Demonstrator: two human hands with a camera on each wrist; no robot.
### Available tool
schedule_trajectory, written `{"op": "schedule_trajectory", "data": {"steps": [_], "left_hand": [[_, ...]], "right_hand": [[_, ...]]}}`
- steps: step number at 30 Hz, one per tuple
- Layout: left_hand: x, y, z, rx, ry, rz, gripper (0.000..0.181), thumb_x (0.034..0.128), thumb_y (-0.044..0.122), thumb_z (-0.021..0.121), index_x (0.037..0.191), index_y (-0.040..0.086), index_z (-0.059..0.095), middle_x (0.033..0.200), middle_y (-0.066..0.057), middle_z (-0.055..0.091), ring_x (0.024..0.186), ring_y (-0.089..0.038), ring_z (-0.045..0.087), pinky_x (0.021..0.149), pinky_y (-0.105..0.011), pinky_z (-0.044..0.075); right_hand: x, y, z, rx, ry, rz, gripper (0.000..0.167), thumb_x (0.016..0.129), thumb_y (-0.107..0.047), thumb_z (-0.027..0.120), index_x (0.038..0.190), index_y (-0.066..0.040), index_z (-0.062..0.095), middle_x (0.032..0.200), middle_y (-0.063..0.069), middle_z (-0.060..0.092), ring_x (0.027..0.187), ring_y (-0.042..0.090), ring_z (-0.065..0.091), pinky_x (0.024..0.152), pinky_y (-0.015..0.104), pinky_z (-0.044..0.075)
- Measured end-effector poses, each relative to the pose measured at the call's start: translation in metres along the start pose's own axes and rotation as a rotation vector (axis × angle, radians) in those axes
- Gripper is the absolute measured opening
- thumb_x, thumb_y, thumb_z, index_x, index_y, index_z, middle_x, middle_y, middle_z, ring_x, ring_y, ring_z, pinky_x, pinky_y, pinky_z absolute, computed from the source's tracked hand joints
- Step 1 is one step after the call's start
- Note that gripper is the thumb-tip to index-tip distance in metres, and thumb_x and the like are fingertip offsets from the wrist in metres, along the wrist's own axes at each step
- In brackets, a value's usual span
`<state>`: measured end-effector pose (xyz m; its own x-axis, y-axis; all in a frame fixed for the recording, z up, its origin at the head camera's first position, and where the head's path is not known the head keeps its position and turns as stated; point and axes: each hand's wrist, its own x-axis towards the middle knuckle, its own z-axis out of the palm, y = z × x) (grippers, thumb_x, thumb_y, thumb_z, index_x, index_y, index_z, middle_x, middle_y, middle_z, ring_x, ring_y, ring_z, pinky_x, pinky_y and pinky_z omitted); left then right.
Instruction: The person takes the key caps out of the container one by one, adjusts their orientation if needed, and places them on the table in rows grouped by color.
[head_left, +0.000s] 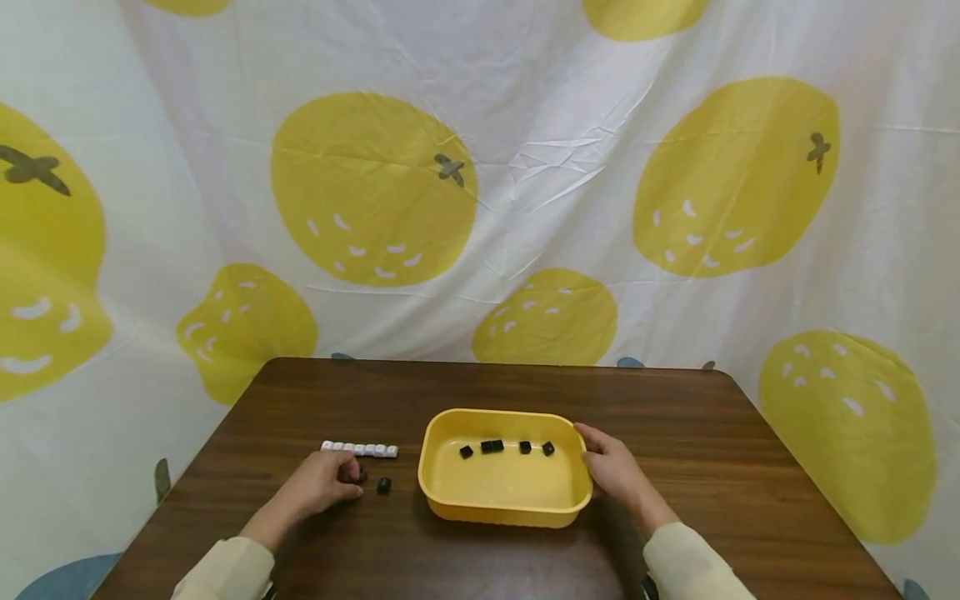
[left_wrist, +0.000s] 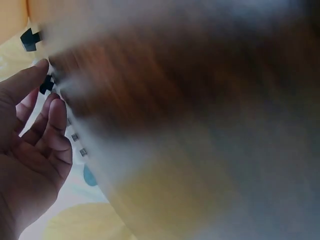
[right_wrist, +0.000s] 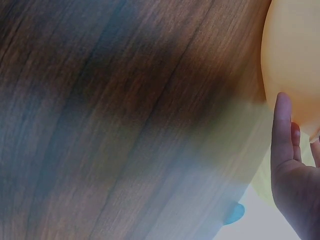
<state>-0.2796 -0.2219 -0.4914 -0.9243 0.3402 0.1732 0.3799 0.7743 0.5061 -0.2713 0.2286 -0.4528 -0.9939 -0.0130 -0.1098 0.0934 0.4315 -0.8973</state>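
In the head view, my left hand (head_left: pixel 327 483) reaches low over the table's left part, fingers bent and thumb apart from them. A small black cube (head_left: pixel 362 474) sits at its fingertips. The left wrist view has that black cube (left_wrist: pixel 46 84) near the gap between thumb and fingers; a firm hold is not visible. Another black cube (head_left: pixel 384 485) lies just to the right. My right hand (head_left: pixel 617 472) rests against the right side of a yellow rectangular tub (head_left: pixel 506 512), its fingers fairly straight along the wall. Several black cubes (head_left: pixel 492 447) lie spread inside the tub.
Behind the left hand, a row of small white cubes (head_left: pixel 360 450) with faint marks lies on the dark wooden table (head_left: pixel 720 467). A white curtain (head_left: pixel 555 167) printed with yellow fruit hangs behind the table's far edge.
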Motion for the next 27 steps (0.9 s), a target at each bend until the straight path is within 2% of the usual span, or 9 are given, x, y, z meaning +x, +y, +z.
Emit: {"op": "schedule_trajectory", "data": {"steps": [6, 8, 11, 17, 19, 22, 27], "left_hand": [[0.0008, 0.0010, -0.0035, -0.007, 0.053, -0.037, 0.026, 0.0736, 0.011, 0.085, 0.081, 0.013, 0.060, 0.075, 0.004, 0.056, 0.070, -0.012, 0.052, 0.065, -0.033, 0.044], [0.0026, 0.0013, -0.0029, -0.001, 0.064, -0.024, 0.024, 0.0752, 0.011, 0.085, 0.085, 0.011, 0.063, 0.079, 0.003, 0.057, 0.073, -0.013, 0.053, 0.066, -0.035, 0.045], [0.0056, 0.0014, -0.0008, 0.054, 0.065, 0.020, 0.021, 0.0770, 0.012, 0.084, 0.090, 0.009, 0.068, 0.082, 0.002, 0.058, 0.075, -0.015, 0.054, 0.069, -0.037, 0.047], [0.0073, 0.0015, 0.0015, 0.151, 0.029, 0.070, 0.013, 0.0772, 0.011, 0.082, 0.087, 0.010, 0.073, 0.086, 0.001, 0.067, 0.084, -0.022, 0.064, 0.077, -0.043, 0.050], [0.0069, 0.0008, 0.0012, 0.157, 0.019, 0.081, 0.012, 0.0770, 0.008, 0.080, 0.087, 0.009, 0.073, 0.085, -0.001, 0.069, 0.084, -0.025, 0.065, 0.077, -0.044, 0.051], [0.0062, -0.0005, -0.0001, 0.163, 0.000, 0.130, 0.012, 0.0769, 0.004, 0.077, 0.087, 0.008, 0.074, 0.086, -0.002, 0.071, 0.086, -0.026, 0.067, 0.078, -0.044, 0.051], [0.0069, -0.0008, -0.0002, 0.128, -0.052, 0.196, 0.012, 0.0789, 0.002, 0.075, 0.090, 0.006, 0.075, 0.090, -0.003, 0.072, 0.090, -0.027, 0.068, 0.080, -0.043, 0.052]], "right_hand": [[0.0003, 0.0006, -0.0009, -0.010, -0.004, -0.013, 0.054, 0.096, 0.000, 0.044, 0.149, -0.002, 0.041, 0.116, 0.025, 0.057, 0.064, 0.025, 0.061, 0.054, 0.041, 0.055], [0.0002, 0.0008, -0.0010, -0.010, -0.007, -0.010, 0.054, 0.096, -0.001, 0.045, 0.150, -0.002, 0.041, 0.116, 0.025, 0.057, 0.064, 0.025, 0.061, 0.055, 0.042, 0.055], [0.0001, 0.0015, -0.0009, -0.009, -0.014, -0.006, 0.053, 0.097, -0.002, 0.044, 0.150, -0.003, 0.040, 0.119, 0.026, 0.057, 0.064, 0.026, 0.061, 0.056, 0.043, 0.055], [0.0004, 0.0024, -0.0004, -0.013, -0.018, 0.000, 0.053, 0.098, -0.003, 0.044, 0.151, -0.003, 0.040, 0.121, 0.026, 0.057, 0.065, 0.025, 0.062, 0.056, 0.041, 0.055], [0.0006, 0.0023, -0.0002, -0.013, -0.019, -0.001, 0.053, 0.097, -0.002, 0.044, 0.151, -0.003, 0.040, 0.120, 0.026, 0.057, 0.066, 0.025, 0.062, 0.056, 0.041, 0.055], [0.0011, 0.0022, 0.0002, -0.008, -0.016, 0.003, 0.054, 0.097, -0.002, 0.044, 0.151, -0.004, 0.040, 0.119, 0.025, 0.057, 0.066, 0.025, 0.062, 0.056, 0.041, 0.056], [0.0021, 0.0026, 0.0000, -0.007, -0.013, 0.001, 0.054, 0.096, -0.001, 0.044, 0.150, -0.004, 0.040, 0.118, 0.025, 0.057, 0.065, 0.025, 0.062, 0.057, 0.043, 0.056]]}}
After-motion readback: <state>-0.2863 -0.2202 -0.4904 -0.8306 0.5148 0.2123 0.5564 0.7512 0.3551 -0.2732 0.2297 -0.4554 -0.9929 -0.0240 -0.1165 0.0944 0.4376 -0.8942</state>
